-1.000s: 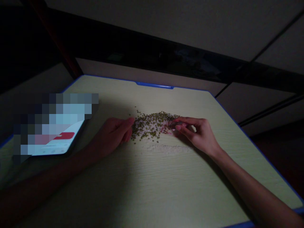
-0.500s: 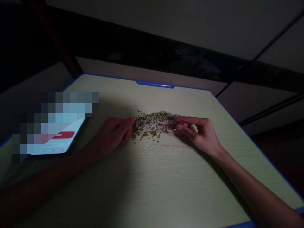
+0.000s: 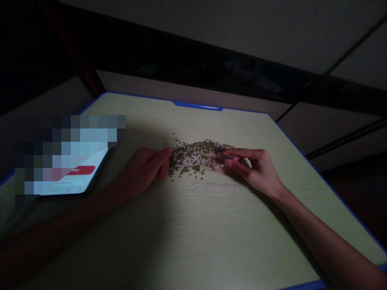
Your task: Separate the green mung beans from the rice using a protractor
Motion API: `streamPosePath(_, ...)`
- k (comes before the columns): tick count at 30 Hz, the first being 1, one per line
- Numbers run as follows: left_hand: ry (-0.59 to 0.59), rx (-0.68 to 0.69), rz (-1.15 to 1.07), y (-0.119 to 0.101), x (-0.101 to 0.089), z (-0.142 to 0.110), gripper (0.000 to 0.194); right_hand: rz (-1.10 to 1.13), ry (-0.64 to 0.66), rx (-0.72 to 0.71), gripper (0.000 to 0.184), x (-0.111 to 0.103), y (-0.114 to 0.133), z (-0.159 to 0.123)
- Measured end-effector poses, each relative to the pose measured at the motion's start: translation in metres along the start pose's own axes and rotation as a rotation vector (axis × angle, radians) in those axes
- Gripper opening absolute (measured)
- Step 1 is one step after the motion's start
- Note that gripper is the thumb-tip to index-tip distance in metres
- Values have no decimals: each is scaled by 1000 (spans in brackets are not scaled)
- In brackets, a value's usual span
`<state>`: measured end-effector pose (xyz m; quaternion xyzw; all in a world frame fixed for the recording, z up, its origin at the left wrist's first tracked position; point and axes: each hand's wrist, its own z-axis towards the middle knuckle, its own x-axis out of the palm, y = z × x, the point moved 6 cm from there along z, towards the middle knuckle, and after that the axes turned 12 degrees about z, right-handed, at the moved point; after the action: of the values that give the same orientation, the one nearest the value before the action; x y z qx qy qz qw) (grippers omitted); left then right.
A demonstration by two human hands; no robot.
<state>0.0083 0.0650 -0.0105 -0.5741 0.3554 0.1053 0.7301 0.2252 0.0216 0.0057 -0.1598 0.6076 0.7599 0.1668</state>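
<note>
A loose heap of small green beans [image 3: 190, 155], mixed with whitish grains, lies mid-table. My left hand [image 3: 148, 166] rests at the heap's left edge, its fingers curled and the thumb pressed to the forefinger. Whether anything is inside that grip is hidden. From the right, my right hand [image 3: 255, 167] reaches into the heap with thumb and fingers closed together. Something small, dark and pinkish shows at its fingertips, too dim to name. In front of the heap runs a thin strip of pale grains [image 3: 216, 187].
A lit tablet-like screen [image 3: 86, 183], partly blurred out, stands left of my left forearm. The pale table [image 3: 187, 237] has a blue rim and a raised blue ledge [image 3: 198, 106] at its far edge. Dark cabinet fronts [image 3: 236, 24] rise behind it.
The fingertips of my right hand have shifted very slightly at the heap's right end, and a few beans there lie differently. My left hand stays in place.
</note>
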Motion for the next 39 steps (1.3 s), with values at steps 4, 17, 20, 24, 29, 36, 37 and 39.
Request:
streamPosePath(4, -1, -5, 1, -1, -1, 0, 50, 57, 58, 15, 24, 2, -4, 0)
streamPosePath(17, 17, -13, 35, -5, -2, -3, 49, 21, 103, -39, 22, 3, 0, -1)
streamPosePath(20, 22, -15, 37, -4, -1, -3, 51, 32, 129, -33, 22, 5, 0, -2)
streamPosePath(24, 18, -24, 44, -5, 0, -2, 50, 42, 151, -35, 23, 7, 2, -3)
streamPosePath(29, 19, -20, 47, -6, -2, -2, 50, 33, 103, -36, 23, 5, 2, -1)
streamPosePath(36, 20, -8, 35, -5, -1, -1, 50, 29, 122, -45, 25, 9, 2, 0)
streamPosePath(37, 21, -7, 33, -5, -1, -1, 50, 32, 124, -50, 25, 9, 2, -1)
streamPosePath(39, 18, -6, 27, -5, -1, -1, 50, 37, 129, -55, 25, 8, 2, -1)
